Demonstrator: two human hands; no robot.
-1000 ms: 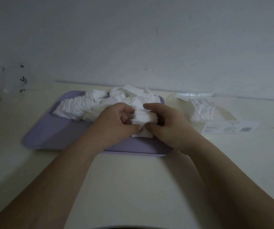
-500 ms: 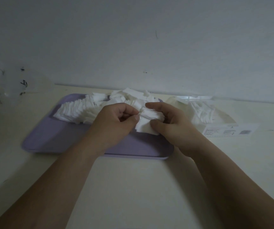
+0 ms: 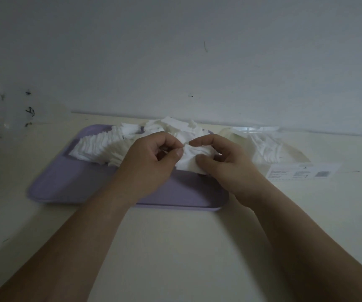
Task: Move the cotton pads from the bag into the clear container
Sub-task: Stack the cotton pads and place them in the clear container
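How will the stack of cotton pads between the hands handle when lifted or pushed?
Probably soft and floppy: the stack bends and creases where the left hand and right hand pinch it. It would likely slide apart if held loosely, as the pile on the tray lies fanned out.

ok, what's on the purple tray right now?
A loose pile of cotton pads lies along the far side of the tray. The left hand and right hand grip a small bunch of pads over it. Whatever lies under the hands is covered.
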